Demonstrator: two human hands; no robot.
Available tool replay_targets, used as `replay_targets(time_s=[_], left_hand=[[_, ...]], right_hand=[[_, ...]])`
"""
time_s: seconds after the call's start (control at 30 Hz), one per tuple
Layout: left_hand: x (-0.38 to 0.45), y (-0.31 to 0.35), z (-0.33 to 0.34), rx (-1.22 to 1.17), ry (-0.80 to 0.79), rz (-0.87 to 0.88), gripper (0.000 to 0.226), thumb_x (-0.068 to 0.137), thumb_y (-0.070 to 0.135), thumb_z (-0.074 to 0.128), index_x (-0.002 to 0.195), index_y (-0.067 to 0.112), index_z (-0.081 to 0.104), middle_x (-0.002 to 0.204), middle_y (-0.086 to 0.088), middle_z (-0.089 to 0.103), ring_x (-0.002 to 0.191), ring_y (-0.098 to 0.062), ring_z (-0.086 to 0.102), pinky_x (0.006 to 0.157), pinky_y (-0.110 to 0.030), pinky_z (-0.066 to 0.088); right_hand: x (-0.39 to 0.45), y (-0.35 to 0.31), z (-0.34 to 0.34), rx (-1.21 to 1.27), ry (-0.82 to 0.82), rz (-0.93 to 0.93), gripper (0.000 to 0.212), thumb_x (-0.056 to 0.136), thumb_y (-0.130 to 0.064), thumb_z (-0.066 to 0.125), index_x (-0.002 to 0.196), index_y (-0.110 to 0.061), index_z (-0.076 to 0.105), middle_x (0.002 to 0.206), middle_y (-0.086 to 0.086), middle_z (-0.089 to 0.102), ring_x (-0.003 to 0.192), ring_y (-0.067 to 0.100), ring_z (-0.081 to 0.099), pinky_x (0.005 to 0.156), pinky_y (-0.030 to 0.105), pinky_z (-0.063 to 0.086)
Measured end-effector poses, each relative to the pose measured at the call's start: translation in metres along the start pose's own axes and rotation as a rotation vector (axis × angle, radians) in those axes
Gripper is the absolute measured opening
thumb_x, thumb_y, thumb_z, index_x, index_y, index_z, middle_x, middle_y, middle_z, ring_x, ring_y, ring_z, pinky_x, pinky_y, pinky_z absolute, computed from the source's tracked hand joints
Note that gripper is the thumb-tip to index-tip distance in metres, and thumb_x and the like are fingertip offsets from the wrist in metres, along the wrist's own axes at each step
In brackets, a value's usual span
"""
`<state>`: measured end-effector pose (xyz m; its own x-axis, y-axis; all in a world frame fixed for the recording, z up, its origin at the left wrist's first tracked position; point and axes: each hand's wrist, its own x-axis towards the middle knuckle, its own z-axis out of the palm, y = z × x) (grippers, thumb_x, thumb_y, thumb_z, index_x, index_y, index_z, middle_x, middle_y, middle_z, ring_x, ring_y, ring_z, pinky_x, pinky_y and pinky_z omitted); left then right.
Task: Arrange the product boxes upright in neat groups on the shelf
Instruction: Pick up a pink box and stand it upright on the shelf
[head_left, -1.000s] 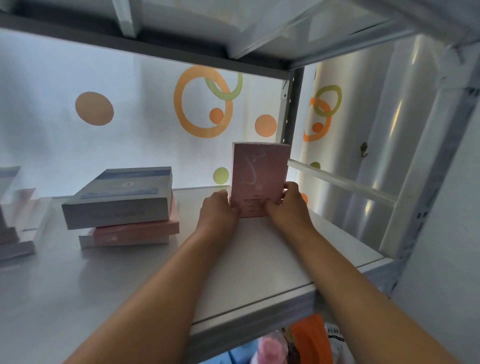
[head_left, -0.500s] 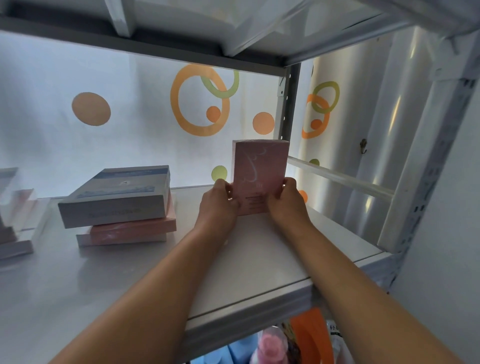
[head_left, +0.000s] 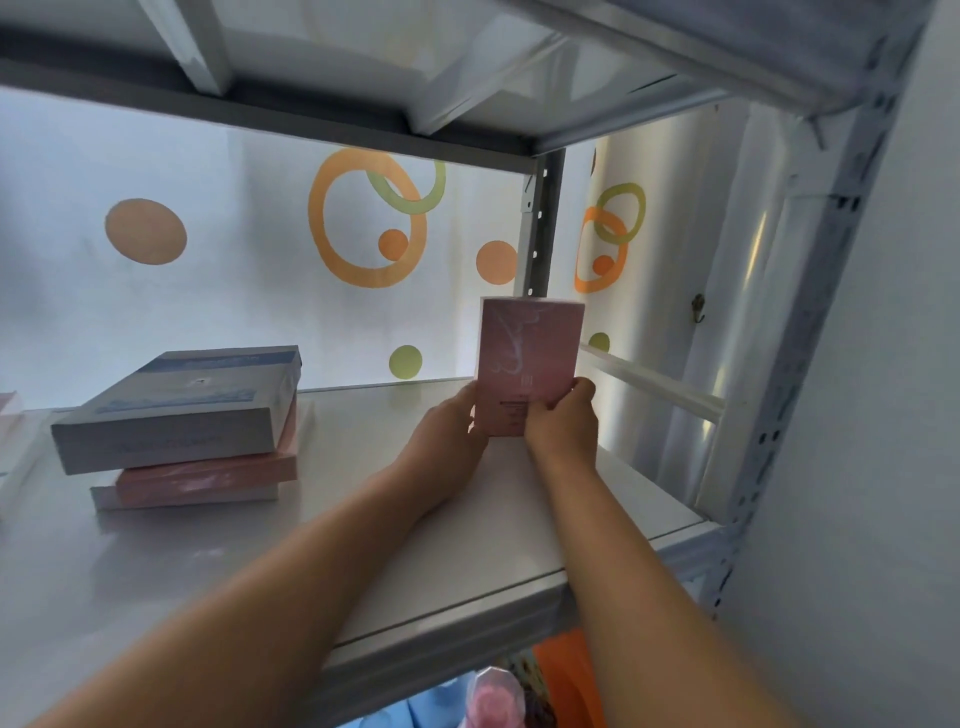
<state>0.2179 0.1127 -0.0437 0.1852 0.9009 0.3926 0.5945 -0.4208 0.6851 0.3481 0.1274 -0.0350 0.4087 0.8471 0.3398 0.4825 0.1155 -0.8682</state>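
A pink product box (head_left: 527, 358) stands upright near the back right of the white shelf (head_left: 208, 561). My left hand (head_left: 449, 434) grips its lower left edge and my right hand (head_left: 563, 423) grips its lower right corner. Its bottom edge is hidden by my fingers. Farther left a blue-grey box (head_left: 176, 410) lies flat on top of a pink box (head_left: 208, 473), with a white box (head_left: 156, 498) under both.
Parts of more boxes (head_left: 8, 415) show at the far left edge. A grey upright post (head_left: 540, 223) stands right behind the pink box, and a white crossbar (head_left: 654, 387) runs along the shelf's right side. Another shelf board hangs overhead. Coloured items lie below the shelf.
Both hands have carried the pink box a little farther back and to the right, staying upright. The stack on the left has not moved.
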Motion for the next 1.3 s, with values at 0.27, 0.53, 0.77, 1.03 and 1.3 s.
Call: replay_targets(time_s=[0.27, 0.53, 0.77, 1.03, 1.3], left_hand=[[0.005, -0.01, 0.003, -0.251, -0.006, -0.086, 0.046, 0.073, 0.033, 0.046, 0.112, 0.048, 0.064, 0.1, -0.009, 0.074, 0.075, -0.015, 0.058, 0.085, -0.044, 0.055], [0.009, -0.013, 0.003, -0.274, 0.078, -0.126, 0.033, 0.076, 0.022, 0.046, 0.092, 0.035, 0.072, 0.1, 0.004, 0.075, 0.082, -0.017, 0.066, 0.085, -0.037, 0.054], [0.007, -0.007, 0.002, -0.195, 0.146, -0.152, 0.031, 0.087, 0.005, 0.053, 0.062, 0.022, 0.045, 0.067, 0.009, 0.054, 0.067, -0.01, 0.047, 0.059, -0.015, 0.034], [0.011, -0.007, 0.002, 0.019, 0.061, -0.176, 0.074, 0.093, 0.019, 0.057, 0.154, 0.008, 0.017, 0.157, -0.009, 0.031, 0.144, -0.021, 0.03, 0.114, -0.03, 0.026], [0.01, -0.005, 0.002, 0.095, 0.067, -0.122, 0.076, 0.093, 0.016, 0.054, 0.155, 0.007, 0.01, 0.161, -0.008, 0.022, 0.147, -0.018, 0.022, 0.114, -0.027, 0.02]], right_hand=[[0.007, 0.005, 0.008, 0.007, -0.077, -0.029, 0.044, 0.093, -0.023, 0.053, 0.133, -0.012, 0.039, 0.132, 0.009, 0.055, 0.119, 0.031, 0.054, 0.097, 0.038, 0.043], [0.007, 0.006, 0.006, -0.018, -0.105, -0.058, 0.046, 0.095, -0.022, 0.053, 0.139, -0.015, 0.038, 0.136, 0.004, 0.053, 0.123, 0.027, 0.053, 0.098, 0.032, 0.042], [0.009, 0.007, 0.009, -0.025, -0.088, -0.058, 0.049, 0.093, -0.02, 0.056, 0.138, -0.012, 0.039, 0.134, 0.007, 0.055, 0.12, 0.029, 0.054, 0.096, 0.034, 0.044], [0.008, 0.007, 0.006, -0.046, -0.069, -0.03, 0.041, 0.091, -0.015, 0.055, 0.13, -0.009, 0.045, 0.126, 0.008, 0.058, 0.116, 0.031, 0.056, 0.086, 0.028, 0.041], [0.005, 0.003, 0.004, -0.065, -0.048, -0.025, 0.042, 0.095, -0.022, 0.051, 0.133, -0.007, 0.044, 0.13, 0.009, 0.058, 0.119, 0.031, 0.055, 0.094, 0.035, 0.043]])
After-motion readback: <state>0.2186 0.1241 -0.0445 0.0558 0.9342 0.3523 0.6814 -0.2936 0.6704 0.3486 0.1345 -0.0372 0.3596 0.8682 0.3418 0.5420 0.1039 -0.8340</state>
